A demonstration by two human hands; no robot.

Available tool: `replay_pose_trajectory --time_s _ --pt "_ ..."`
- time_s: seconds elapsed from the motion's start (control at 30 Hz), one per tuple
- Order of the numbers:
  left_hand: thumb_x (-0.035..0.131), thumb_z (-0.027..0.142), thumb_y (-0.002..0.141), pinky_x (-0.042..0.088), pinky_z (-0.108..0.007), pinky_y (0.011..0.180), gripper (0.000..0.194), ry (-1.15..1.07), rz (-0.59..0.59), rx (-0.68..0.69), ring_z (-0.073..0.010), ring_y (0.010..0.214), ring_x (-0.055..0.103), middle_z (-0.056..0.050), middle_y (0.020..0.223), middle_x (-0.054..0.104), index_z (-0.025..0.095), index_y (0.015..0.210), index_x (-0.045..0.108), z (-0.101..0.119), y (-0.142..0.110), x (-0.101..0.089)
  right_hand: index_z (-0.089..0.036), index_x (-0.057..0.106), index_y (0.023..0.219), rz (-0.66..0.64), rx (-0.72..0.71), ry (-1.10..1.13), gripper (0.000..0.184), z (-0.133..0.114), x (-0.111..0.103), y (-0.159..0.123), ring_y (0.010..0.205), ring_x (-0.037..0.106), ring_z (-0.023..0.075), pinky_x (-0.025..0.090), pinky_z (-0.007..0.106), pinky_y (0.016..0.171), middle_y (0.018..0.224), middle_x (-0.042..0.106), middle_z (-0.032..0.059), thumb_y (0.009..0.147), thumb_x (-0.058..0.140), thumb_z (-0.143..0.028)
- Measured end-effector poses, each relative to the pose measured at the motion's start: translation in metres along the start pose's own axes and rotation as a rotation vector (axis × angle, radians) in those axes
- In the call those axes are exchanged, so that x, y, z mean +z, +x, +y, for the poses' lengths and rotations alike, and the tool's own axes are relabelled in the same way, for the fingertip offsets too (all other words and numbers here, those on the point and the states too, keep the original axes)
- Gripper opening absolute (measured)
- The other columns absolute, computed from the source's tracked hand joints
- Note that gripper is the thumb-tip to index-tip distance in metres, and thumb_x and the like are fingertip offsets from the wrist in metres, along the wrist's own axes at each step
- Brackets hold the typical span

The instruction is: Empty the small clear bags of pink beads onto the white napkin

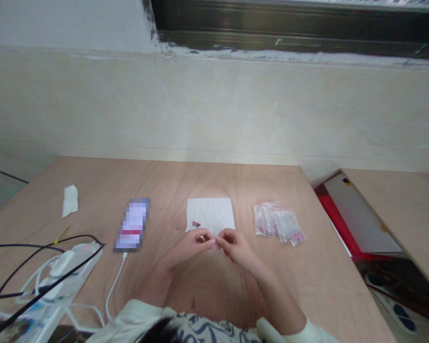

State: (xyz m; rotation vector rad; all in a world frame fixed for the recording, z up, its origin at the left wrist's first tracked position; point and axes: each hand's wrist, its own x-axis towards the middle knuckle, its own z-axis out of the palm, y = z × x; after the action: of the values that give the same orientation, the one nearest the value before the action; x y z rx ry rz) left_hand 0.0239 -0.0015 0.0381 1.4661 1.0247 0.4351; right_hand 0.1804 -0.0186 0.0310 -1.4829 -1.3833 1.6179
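My left hand [199,242] and my right hand [231,242] meet at the fingertips just in front of a white paper sheet [212,209]. Thumb and forefinger of each are pinched together. A faint pale strand seems to show below the fingertips, but what they hold is too small to make out. Several small dark red and pink pieces, like beads, lie in a cluster [196,224] at the sheet's near left corner. To the right of my hands, clear zip bags [271,221] overlap on the table, with small pink pieces inside.
On the wooden table [214,286], a phone [132,225] lies at left on a white charging cable [115,286]. A white power strip [71,262] with tangled black and white cords fills the near left. A crumpled white tissue [70,201] lies far left. A wall stands behind the table.
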Motion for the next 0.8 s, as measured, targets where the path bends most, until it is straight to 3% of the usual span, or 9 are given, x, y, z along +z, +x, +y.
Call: replay_pose_trajectory --time_s 0.2,0.43,0.57,0.7,0.8 --pt "0.044 0.022 0.072 0.034 -0.019 0.053 0.017 0.020 0.062 0.006 -0.0089 0.058 0.044 0.003 0.058 0.047 0.014 0.060 0.051 0.001 0.002 0.005 -0.017 0.043 0.055 0.045 -0.049 -0.014 0.014 0.005 0.004 0.004 0.045 0.034 0.0069 0.026 0.020 0.044 0.048 0.039 -0.0054 0.067 0.046 -0.023" --pt "0.041 0.012 0.066 0.037 -0.022 0.059 0.013 0.232 0.332 0.094 -0.0101 0.058 0.043 0.005 0.055 0.039 0.017 0.054 0.040 -0.008 0.005 -0.005 -0.017 0.039 0.050 0.189 -0.013 -0.151 0.010 -0.001 -0.001 0.003 0.048 0.033 0.0075 0.024 0.020 0.046 0.048 0.035 -0.0057 0.059 0.042 -0.015" --pt "0.044 0.014 0.067 0.040 -0.025 0.067 0.006 0.371 0.231 0.146 -0.0127 0.068 0.047 0.001 0.067 0.048 0.017 0.067 0.048 -0.001 -0.003 -0.005 -0.016 0.041 0.052 0.185 -0.069 -0.142 0.009 -0.010 0.007 -0.003 0.050 0.035 0.0080 0.026 0.020 0.047 0.049 0.037 -0.0051 0.061 0.042 -0.017" --pt "0.046 0.013 0.068 0.037 -0.031 0.087 0.042 0.292 0.163 0.205 -0.0163 0.097 0.045 -0.007 0.107 0.047 0.019 0.109 0.040 0.000 -0.008 -0.001 -0.017 0.042 0.052 0.083 -0.091 -0.076 0.011 -0.013 0.017 -0.008 0.050 0.035 0.0079 0.027 0.020 0.048 0.050 0.038 -0.0048 0.063 0.042 -0.018" --pt "0.038 0.003 0.066 0.028 -0.035 0.097 0.049 0.252 0.153 0.199 -0.0164 0.109 0.039 -0.006 0.115 0.046 0.020 0.112 0.041 0.000 -0.011 -0.004 -0.017 0.040 0.050 0.108 -0.069 -0.043 0.012 -0.009 0.017 -0.005 0.048 0.033 0.0072 0.025 0.020 0.046 0.048 0.035 -0.0057 0.061 0.043 -0.018"
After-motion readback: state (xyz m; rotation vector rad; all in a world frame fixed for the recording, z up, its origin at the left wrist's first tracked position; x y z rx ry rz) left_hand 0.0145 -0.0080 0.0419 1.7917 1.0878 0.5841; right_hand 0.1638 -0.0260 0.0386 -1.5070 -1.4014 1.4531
